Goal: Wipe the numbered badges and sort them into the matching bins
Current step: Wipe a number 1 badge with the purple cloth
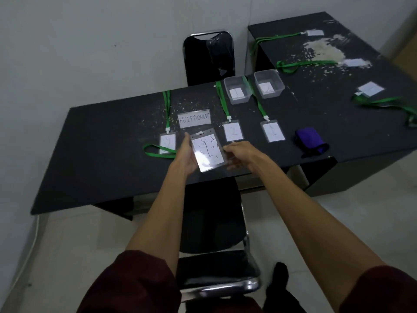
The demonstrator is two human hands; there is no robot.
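progress looks early. both small clear plastic bins, the bin labelled 1 [226,85] and the bin labelled 2 [281,83], stand at the far edge of the black table [108,143]. they seem to hold nothing but their paper labels, so no badge is sorted yet. a clear plastic badge with a white card marked 1 [207,152] is held above the table's near edge. ink scribbles show around its number, so it reads as not yet wiped. the left hand [184,159] lays straight fingers along the badge's left edge and bears it, thumb hidden. the right hand [242,153] pinches the right edge with curled fingers. the purple wiping cloth [310,141] lies well apart to the right, in neither hand, so fetching it is likely next. three more badges on green lanyards wait flat here: the left badge [167,143], the badge marked 2 [233,131] and the badge marked 1 [273,131]. three others lie on the crumb-strewn second black table [338,105]: a far one [314,32], a middle one [354,62], a near one [371,89]. seven badges in all appear left.
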